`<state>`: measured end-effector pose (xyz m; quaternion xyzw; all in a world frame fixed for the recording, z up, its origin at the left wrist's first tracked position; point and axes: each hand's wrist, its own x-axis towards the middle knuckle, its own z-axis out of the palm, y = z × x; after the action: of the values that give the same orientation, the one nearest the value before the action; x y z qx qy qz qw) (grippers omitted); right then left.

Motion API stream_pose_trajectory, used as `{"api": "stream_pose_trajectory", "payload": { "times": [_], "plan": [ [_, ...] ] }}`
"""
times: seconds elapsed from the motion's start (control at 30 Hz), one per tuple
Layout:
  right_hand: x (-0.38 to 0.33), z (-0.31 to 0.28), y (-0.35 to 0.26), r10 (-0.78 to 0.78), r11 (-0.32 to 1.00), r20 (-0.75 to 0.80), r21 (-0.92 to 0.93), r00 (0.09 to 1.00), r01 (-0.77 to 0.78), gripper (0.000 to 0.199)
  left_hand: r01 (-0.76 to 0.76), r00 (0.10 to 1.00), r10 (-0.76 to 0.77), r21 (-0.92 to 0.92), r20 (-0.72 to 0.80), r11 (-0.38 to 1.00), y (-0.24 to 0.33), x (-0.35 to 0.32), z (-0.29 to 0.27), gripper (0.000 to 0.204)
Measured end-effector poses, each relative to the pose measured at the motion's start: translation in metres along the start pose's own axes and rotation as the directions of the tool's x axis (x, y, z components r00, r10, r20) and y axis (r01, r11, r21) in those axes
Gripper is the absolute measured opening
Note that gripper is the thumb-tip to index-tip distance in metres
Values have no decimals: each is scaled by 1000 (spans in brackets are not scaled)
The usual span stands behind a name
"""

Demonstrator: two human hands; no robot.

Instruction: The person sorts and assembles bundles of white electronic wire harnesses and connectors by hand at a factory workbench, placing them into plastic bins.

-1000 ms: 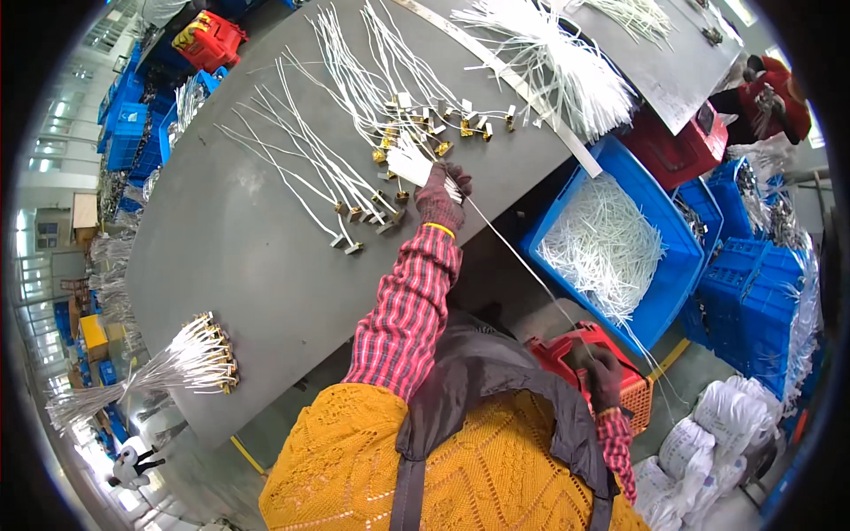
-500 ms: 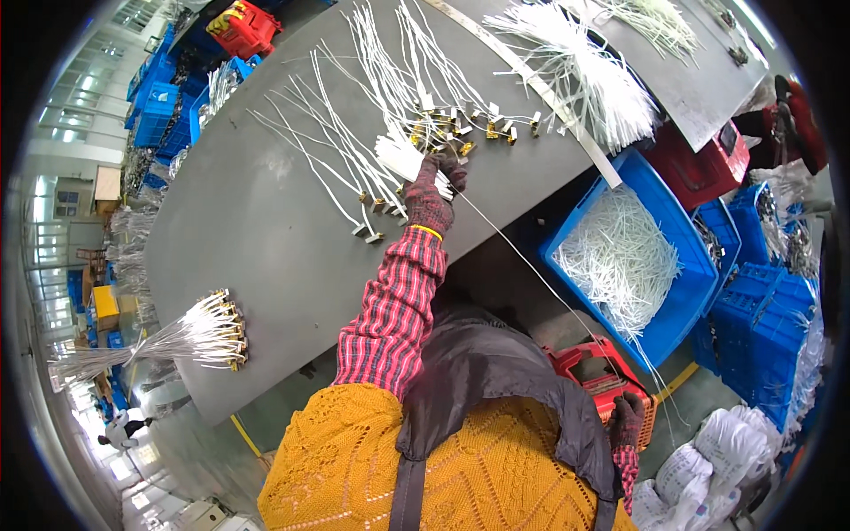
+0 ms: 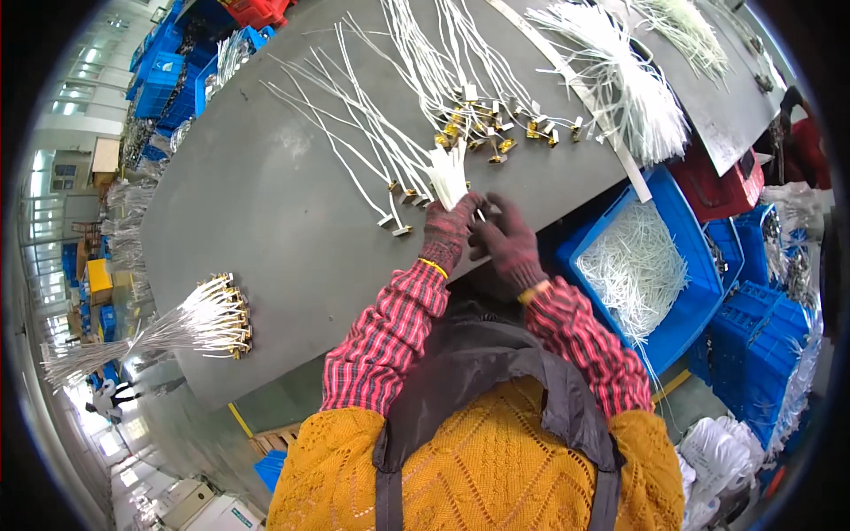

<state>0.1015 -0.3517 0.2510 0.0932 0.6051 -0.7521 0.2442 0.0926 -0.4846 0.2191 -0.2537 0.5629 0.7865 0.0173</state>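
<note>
My left hand (image 3: 451, 232), in a dark red knitted glove, is closed around a bundle of short white tubes (image 3: 448, 175) above the table's near edge. The tubes fan upward out of the fist. Close beside it, my gloved right hand (image 3: 511, 243) has its fingers bent and apart, thumb toward the left hand; a white tube end shows between the two hands. Just beyond lie white wires (image 3: 416, 66) with brass-coloured and white end pieces (image 3: 474, 124). More such wires (image 3: 363, 150) lie to the left, their ends near my left hand.
On the table (image 3: 257, 212), a tied wire bundle (image 3: 190, 323) lies at left. A flat strip (image 3: 575, 84) separates a pile of white tubes (image 3: 624, 80). At right stands a blue crate (image 3: 699, 305) of white offcuts (image 3: 633, 265), with more blue crates (image 3: 753, 332) and white sacks (image 3: 722, 460).
My right hand has come up from low at the right to beside my left hand. The left hand has moved slightly nearer with the tubes. The long strand trailing across to the right is gone.
</note>
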Motion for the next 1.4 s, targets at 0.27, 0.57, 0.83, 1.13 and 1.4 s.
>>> {"api": "stream_pose_trajectory", "payload": {
  "times": [0.27, 0.57, 0.83, 1.13, 1.4],
  "plan": [
    [120, -20, 11, -694, 237, 316, -747, 647, 620, 47, 19, 928, 38, 148, -370, 989, 59, 34, -123, 23],
    [88, -55, 30, -333, 209, 318, -893, 888, 398, 19, 3, 998, -21, -263, -63, 965, 68, 16, -102, 37],
    [22, -45, -6, -86, 65, 397, -913, 914, 403, 25, -79, 981, 66, -68, -182, 995, 17, 17, 41, 22],
    [-123, -123, 24, -13, 962, -102, -273, 995, -16, 32, 340, 843, -393, -201, -367, 919, -33, 72, 111, 22],
    [-333, -345, 150, 135, 771, -613, -429, 779, -471, 38, 233, 972, -216, -550, 96, 802, -59, 78, 85, 25]
  ]
}}
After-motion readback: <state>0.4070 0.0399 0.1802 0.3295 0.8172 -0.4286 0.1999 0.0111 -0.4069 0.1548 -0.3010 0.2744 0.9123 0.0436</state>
